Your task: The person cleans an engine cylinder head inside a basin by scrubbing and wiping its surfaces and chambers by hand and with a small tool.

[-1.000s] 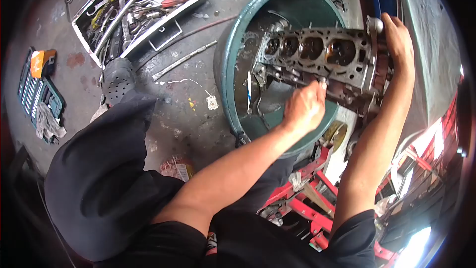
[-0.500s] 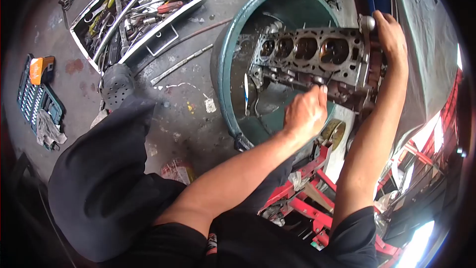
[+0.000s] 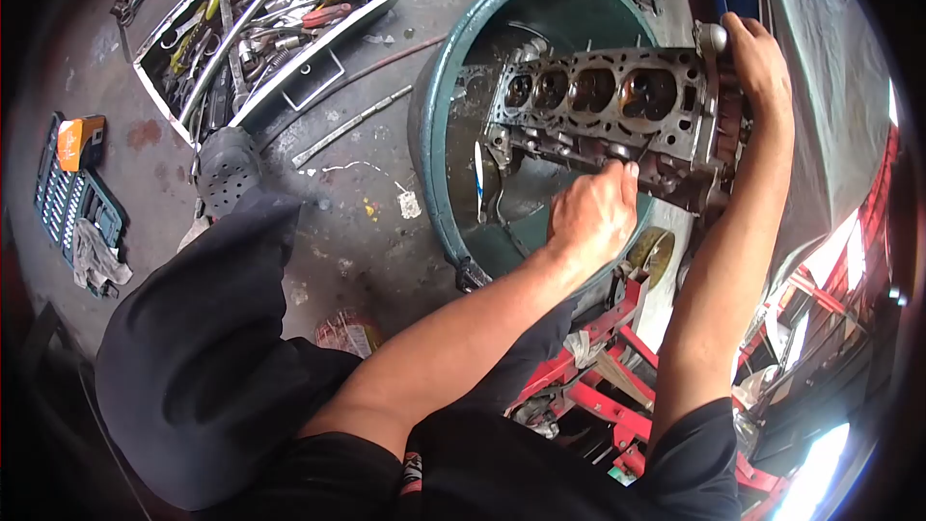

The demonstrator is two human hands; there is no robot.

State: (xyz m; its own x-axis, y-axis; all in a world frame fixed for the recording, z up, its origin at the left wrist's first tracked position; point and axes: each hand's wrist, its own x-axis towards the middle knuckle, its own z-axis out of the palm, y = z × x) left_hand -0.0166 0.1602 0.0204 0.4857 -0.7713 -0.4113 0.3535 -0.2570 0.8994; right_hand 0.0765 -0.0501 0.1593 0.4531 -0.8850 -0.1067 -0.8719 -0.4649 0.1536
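Observation:
A greasy metal engine block point(image 3: 598, 130) with a row of round cylinder bores lies across a green tub point(image 3: 437, 169), its left end inside the rim. My right hand point(image 3: 757, 63) grips the block's far right end, with the fingertips partly hidden behind it. Close to those fingers is a rounded silver part point(image 3: 712, 39). My left hand point(image 3: 593, 212) is closed at the block's near side, thumb and fingers pressed together. What it pinches, if anything, is too small to make out. A white and blue brush-like stick point(image 3: 478, 183) rests inside the tub.
A white-edged toolbox point(image 3: 280, 34) full of wrenches and pliers stands at upper left. A long metal bar point(image 3: 352, 125) lies on the floor near a hose. Farther left is a socket set point(image 3: 72, 193). Red metal framework point(image 3: 598, 405) stands below the tub.
My left hand has shifted slightly upward along the block's near side, still closed. The block has tilted a little, while my right hand keeps its grip on the end.

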